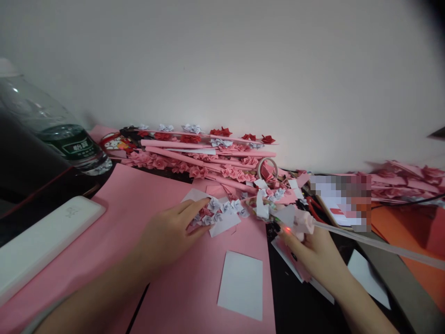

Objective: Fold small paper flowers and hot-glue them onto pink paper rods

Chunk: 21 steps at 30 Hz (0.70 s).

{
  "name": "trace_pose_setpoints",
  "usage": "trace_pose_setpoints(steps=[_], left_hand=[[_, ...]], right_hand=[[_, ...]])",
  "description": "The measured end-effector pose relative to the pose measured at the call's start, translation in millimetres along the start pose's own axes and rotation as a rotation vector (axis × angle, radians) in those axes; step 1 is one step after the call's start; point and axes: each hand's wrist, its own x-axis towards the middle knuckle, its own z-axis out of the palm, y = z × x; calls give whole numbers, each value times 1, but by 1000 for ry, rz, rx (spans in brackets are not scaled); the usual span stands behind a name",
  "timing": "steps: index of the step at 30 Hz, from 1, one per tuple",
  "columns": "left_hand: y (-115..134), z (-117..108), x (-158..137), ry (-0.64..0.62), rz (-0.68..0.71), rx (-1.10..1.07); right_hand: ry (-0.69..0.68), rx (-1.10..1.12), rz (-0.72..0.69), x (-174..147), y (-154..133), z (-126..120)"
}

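Observation:
My left hand (170, 232) has its thumb and fingertips closed around the near end of a cluster of small white and pink folded paper flowers (219, 209), low over the pink paper. My right hand (314, 248) grips a pale hot glue gun (303, 221) with a red light glowing on it. A long translucent glue stick (375, 242) runs out of its back to the right. Its nozzle end sits among paper scraps, right of the flowers, and is hard to make out. Beneath the flowers lies a white paper piece (225, 224).
Large pink sheets (194, 278) cover the dark table, with a white paper square (241, 284) on top. Behind lie pink paper rolls (181, 157) with flowers and a tape roll (267, 169). A water bottle (69, 139) and white case (48, 241) stand left; a phone (340, 204) lies right.

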Motion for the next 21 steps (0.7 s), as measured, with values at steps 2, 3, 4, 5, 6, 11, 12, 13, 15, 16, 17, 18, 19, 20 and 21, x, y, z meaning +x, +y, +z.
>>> trace_pose_setpoints(steps=[2, 3, 4, 5, 6, 11, 12, 13, 15, 16, 17, 18, 19, 20, 21], left_hand=[[0, 1, 0, 12, 15, 10], [-1, 1, -1, 15, 21, 13], [-1, 1, -1, 15, 23, 14], [-1, 1, -1, 15, 25, 14], [-1, 1, -1, 15, 24, 12], [0, 0, -1, 7, -4, 5], [0, 0, -1, 3, -4, 5], [0, -1, 0, 6, -1, 7], [1, -1, 0, 22, 2, 14], [1, 0, 0, 30, -1, 19], [1, 0, 0, 40, -3, 21], [0, 0, 0, 42, -3, 20], [0, 0, 0, 40, 2, 17], [0, 0, 0, 35, 8, 15], [0, 0, 0, 28, 15, 14]], right_hand=[[22, -17, -7, -1, 1, 0], [27, -19, -11, -1, 1, 0], [30, -21, -17, -1, 1, 0], [27, -24, -22, -1, 1, 0], [26, -30, -26, 0, 1, 0], [27, -64, -30, 0, 2, 0], [28, -60, -30, 0, 2, 0], [23, -52, -33, 0, 2, 0], [3, -35, -40, 0, 3, 0], [-2, -33, -42, 0, 3, 0], [2, -37, -43, -1, 3, 0], [12, -44, -42, -1, 3, 0], [24, -50, -36, -1, 4, 0], [26, -50, -32, -1, 4, 0], [21, -45, -30, -1, 4, 0]])
